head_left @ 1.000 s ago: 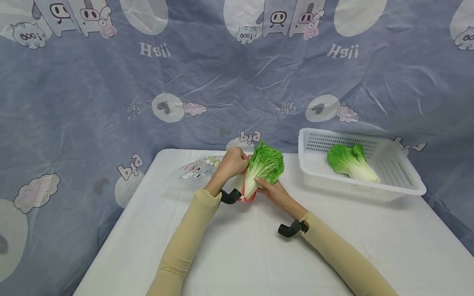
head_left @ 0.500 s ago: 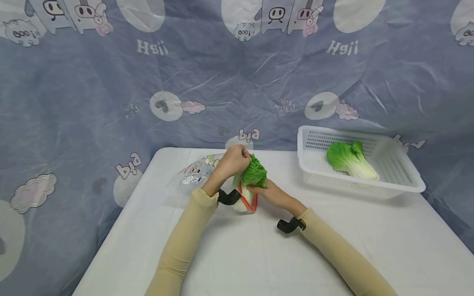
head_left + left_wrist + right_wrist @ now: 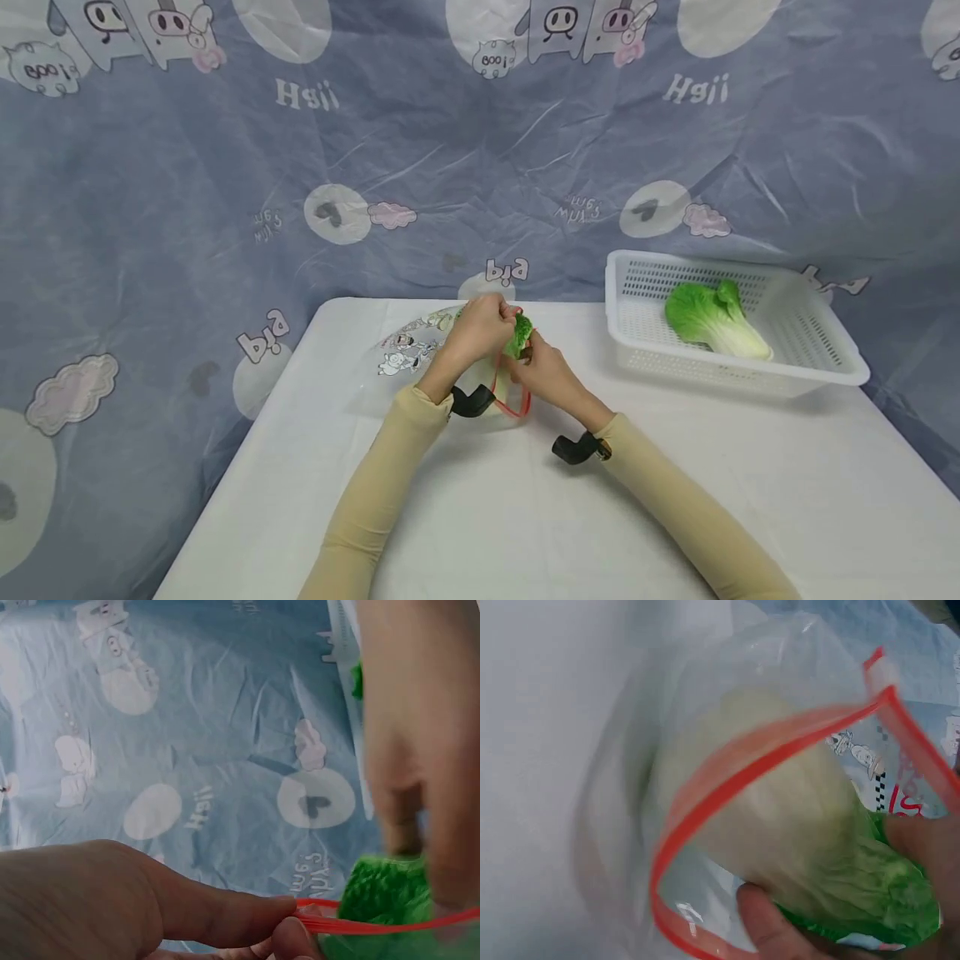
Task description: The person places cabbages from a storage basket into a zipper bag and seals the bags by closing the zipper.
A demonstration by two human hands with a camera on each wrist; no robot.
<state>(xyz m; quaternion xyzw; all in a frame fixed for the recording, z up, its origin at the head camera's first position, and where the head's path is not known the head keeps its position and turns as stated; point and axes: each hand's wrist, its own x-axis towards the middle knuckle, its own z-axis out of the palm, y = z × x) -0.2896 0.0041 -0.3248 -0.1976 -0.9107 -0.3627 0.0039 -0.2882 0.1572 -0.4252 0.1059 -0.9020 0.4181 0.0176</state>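
Note:
My left hand point(image 3: 483, 327) pinches the red edge point(image 3: 367, 926) of a clear plastic bag point(image 3: 405, 354) with cartoon prints, between thumb and finger. Most of a Chinese cabbage point(image 3: 780, 802) lies inside the bag, its pale stem end deepest and its green leaves nearest the mouth. On the leafy end my right hand point(image 3: 551, 373) grips, thumb on one side and fingers on the other, at the red-edged opening. In the head view only a small patch of leaves shows between the hands. The left wrist view has the right hand blurred at its right side.
A white perforated basket point(image 3: 675, 364) stands at the right back of the white table point(image 3: 525, 508), with a leafy bok choy point(image 3: 723, 329) inside. Behind the table hangs a blue-grey printed cloth point(image 3: 465, 150).
The cabbage has gone from the bag's mouth down into the bag, stem first. My right hand has shifted from its stem up to the leaves. The left hand keeps its pinch on the edge.

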